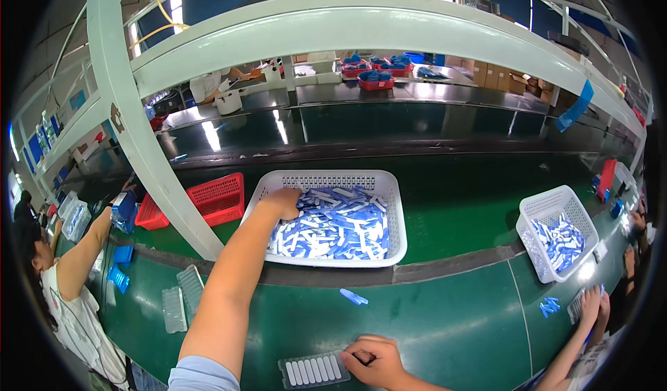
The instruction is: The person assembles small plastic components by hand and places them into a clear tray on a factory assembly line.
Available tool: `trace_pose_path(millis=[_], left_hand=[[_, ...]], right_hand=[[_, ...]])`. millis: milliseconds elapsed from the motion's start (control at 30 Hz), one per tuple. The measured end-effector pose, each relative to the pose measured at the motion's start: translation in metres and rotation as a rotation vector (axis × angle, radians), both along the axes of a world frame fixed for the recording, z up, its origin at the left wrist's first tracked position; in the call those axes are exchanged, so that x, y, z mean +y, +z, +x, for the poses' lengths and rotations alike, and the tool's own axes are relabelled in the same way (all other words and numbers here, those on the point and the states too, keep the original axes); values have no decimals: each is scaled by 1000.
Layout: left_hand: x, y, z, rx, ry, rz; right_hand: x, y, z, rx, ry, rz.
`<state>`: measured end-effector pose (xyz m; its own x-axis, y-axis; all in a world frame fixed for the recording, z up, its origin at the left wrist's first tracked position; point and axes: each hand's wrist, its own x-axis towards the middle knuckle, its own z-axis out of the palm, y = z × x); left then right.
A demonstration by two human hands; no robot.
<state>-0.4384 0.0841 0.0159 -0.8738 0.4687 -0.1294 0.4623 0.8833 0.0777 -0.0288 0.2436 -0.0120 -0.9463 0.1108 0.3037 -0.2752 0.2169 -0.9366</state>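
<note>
My left arm stretches forward to a white perforated basket (399, 234) filled with small blue and white strip-like pieces (333, 227). At the heap's left side, my left hand (283, 203) has its fingers curled in against the pieces; what they hold is hidden. Close to me, my right hand (375, 361) is closed, thumb and fingers bent at the right edge of a clear plastic tray (283, 364). White strips (314, 371) lie side by side in that tray. A few loose blue pieces (354, 296) rest on the green table between basket and right hand.
Left of my arm lie more clear trays (174, 310); a red basket (221, 200) stands behind a white post (156, 148). A second white basket (521, 227) is at the right. A co-worker's arm (87, 243) reaches in at left; other people's hands (590, 304) work at right.
</note>
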Motion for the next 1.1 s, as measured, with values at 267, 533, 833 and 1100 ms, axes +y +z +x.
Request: trace_pose_path(millis=[267, 533, 833, 1100], left_hand=[[-10, 2, -5, 0, -13, 2], [-17, 34, 2, -43, 19, 18], [-12, 75, 32, -73, 51, 110], [-13, 70, 39, 30, 27, 235]], right_hand=[[6, -15, -2, -56, 81, 50], [6, -15, -2, -29, 51, -3], [6, -25, -9, 20, 58, 22], [8, -22, -4, -4, 46, 11]])
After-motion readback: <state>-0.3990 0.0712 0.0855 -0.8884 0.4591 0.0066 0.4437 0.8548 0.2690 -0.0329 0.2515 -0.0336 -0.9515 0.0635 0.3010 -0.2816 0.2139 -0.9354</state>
